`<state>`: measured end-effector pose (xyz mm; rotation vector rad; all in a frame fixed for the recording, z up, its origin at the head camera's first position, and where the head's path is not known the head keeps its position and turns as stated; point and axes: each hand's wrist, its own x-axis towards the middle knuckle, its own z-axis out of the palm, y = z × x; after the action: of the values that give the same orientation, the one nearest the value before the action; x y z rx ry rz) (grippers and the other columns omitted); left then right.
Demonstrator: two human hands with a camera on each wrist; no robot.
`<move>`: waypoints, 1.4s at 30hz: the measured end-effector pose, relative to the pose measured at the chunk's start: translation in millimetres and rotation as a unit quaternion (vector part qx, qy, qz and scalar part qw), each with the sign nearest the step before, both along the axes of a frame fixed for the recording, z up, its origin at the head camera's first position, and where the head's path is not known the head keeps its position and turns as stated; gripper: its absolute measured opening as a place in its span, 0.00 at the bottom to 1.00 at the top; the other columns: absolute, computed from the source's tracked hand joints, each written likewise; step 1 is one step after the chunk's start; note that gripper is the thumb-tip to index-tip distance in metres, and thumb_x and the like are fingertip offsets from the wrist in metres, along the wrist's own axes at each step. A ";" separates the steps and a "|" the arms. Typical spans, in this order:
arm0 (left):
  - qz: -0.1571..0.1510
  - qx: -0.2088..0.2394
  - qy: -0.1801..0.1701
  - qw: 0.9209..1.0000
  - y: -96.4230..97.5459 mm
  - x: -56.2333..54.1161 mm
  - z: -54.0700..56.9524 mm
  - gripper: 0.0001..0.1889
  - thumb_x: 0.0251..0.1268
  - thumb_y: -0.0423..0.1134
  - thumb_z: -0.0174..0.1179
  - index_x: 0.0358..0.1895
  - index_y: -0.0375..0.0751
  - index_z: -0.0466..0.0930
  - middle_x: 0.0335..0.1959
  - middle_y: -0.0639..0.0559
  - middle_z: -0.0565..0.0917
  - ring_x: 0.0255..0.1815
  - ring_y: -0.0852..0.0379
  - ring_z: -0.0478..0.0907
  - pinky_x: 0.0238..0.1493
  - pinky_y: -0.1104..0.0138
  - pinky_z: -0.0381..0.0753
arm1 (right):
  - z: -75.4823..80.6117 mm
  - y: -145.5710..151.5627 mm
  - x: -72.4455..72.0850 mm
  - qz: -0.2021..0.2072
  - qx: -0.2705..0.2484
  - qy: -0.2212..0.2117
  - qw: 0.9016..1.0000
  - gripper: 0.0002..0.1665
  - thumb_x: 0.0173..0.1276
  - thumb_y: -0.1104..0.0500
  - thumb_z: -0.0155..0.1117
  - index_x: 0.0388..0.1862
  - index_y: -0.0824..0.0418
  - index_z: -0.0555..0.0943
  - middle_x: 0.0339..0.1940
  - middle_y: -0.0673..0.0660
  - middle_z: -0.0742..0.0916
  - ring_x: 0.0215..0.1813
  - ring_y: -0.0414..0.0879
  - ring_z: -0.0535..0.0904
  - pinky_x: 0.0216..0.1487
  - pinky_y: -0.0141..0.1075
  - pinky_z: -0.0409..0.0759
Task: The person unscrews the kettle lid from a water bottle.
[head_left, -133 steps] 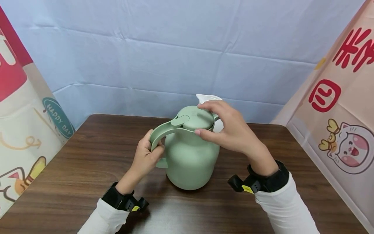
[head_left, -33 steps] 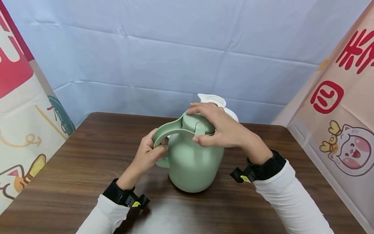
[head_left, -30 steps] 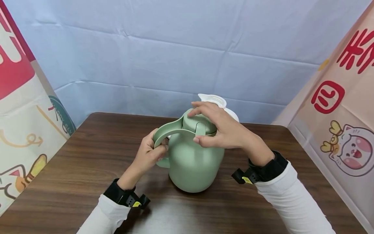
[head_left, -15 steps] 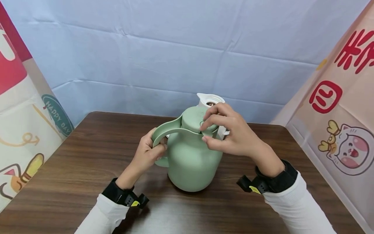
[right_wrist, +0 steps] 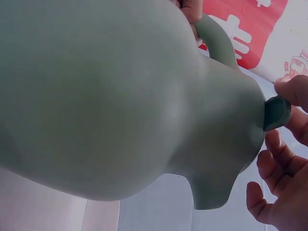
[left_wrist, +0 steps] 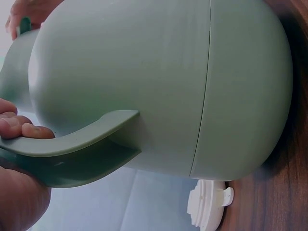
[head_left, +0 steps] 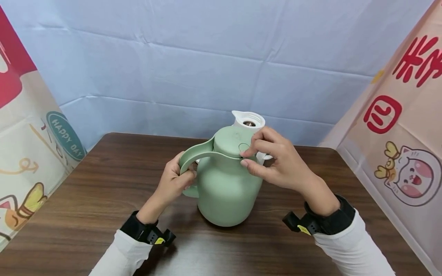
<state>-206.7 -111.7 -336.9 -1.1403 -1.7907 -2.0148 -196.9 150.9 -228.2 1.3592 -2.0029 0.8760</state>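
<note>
A pale green thermos jug [head_left: 228,188] stands upright on the wooden table. My left hand [head_left: 172,178] grips its handle [left_wrist: 96,132] at the upper part. The round lid [head_left: 228,140] sits in the jug's top. At the lid's front right edge, my right hand [head_left: 281,159] pinches a small dark green tab [right_wrist: 277,113] between thumb and index finger; the other fingers are loosely bent. In the right wrist view the jug's spout [right_wrist: 211,192] points away from the handle.
Close behind the green jug stands a white jug [head_left: 239,118] with its mouth uncovered, mostly hidden. A white lid [left_wrist: 207,204] lies on the table [head_left: 103,191] beyond the green jug. A pale blue cloth [head_left: 172,69] hangs behind, with printed sheets at both sides.
The lid has turned: its lever pointed to the handle, then to the front, and now the tab sits front right. My right hand moved from the lid's top onto the tab. The left hand stayed.
</note>
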 end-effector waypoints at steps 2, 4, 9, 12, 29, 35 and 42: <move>0.000 0.000 -0.002 1.000 0.5 0.0 -0.6 0.03 0.60 0.21 0.43 0.36 0.28 0.64 0.12 0.51 0.63 0.10 0.57 0.58 0.12 0.64 0.60 | -1.2 3.1 -0.1 -0.010 -0.003 -0.005 1.000 0.09 0.48 0.69 0.68 0.30 0.59 0.83 0.31 0.51 0.76 0.32 0.43 0.70 0.27 0.26 0.68; 0.001 -0.001 -0.002 1.000 0.8 0.1 -0.8 0.02 0.60 0.20 0.43 0.35 0.26 0.62 0.12 0.51 0.63 0.10 0.57 0.58 0.12 0.64 0.60 | -2.5 6.4 -1.0 -0.019 -0.006 -0.012 1.000 0.09 0.48 0.69 0.67 0.30 0.60 0.81 0.30 0.51 0.77 0.31 0.42 0.70 0.27 0.25 0.68; 0.008 -0.002 -0.010 1.000 0.4 0.2 -1.2 0.03 0.60 0.22 0.44 0.35 0.28 0.63 0.12 0.50 0.63 0.10 0.57 0.58 0.13 0.64 0.60 | -5.0 11.3 -4.8 -0.027 -0.016 -0.024 0.999 0.10 0.46 0.70 0.67 0.28 0.60 0.79 0.28 0.50 0.78 0.31 0.43 0.70 0.27 0.25 0.68; 0.009 -0.004 -0.010 1.000 0.3 0.0 -1.3 0.03 0.60 0.21 0.44 0.35 0.28 0.63 0.12 0.51 0.63 0.10 0.57 0.58 0.13 0.64 0.60 | -5.3 12.6 -5.4 -0.032 -0.016 -0.031 0.999 0.12 0.45 0.71 0.66 0.28 0.59 0.79 0.28 0.50 0.78 0.31 0.43 0.70 0.25 0.26 0.69; 0.003 -0.001 0.004 1.000 1.0 0.1 -0.6 0.10 0.60 0.20 0.43 0.37 0.38 0.67 0.12 0.53 0.63 0.09 0.59 0.57 0.12 0.65 0.59 | -3.7 22.1 -18.1 -0.100 -0.032 -0.041 0.994 0.09 0.51 0.70 0.59 0.28 0.59 0.81 0.24 0.46 0.77 0.26 0.41 0.69 0.26 0.30 0.64; 0.002 -0.001 0.003 1.000 1.4 0.0 -0.6 0.10 0.59 0.20 0.43 0.36 0.39 0.67 0.12 0.53 0.62 0.10 0.58 0.57 0.12 0.64 0.59 | -2.3 23.2 -25.5 -0.121 -0.028 -0.059 0.991 0.06 0.54 0.70 0.60 0.30 0.62 0.81 0.25 0.48 0.79 0.26 0.39 0.70 0.25 0.30 0.65; 0.007 -0.005 -0.002 1.000 0.4 0.6 0.5 0.04 0.59 0.21 0.43 0.34 0.31 0.64 0.12 0.53 0.62 0.10 0.58 0.56 0.12 0.64 0.59 | 3.3 20.5 -32.3 -0.171 -0.005 -0.113 0.979 0.09 0.57 0.67 0.59 0.35 0.62 0.84 0.26 0.50 0.79 0.25 0.41 0.69 0.25 0.31 0.64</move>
<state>-206.1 -111.3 -336.4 -1.1244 -1.8082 -2.0041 -229.1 171.3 -224.9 0.8989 -2.3099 0.9068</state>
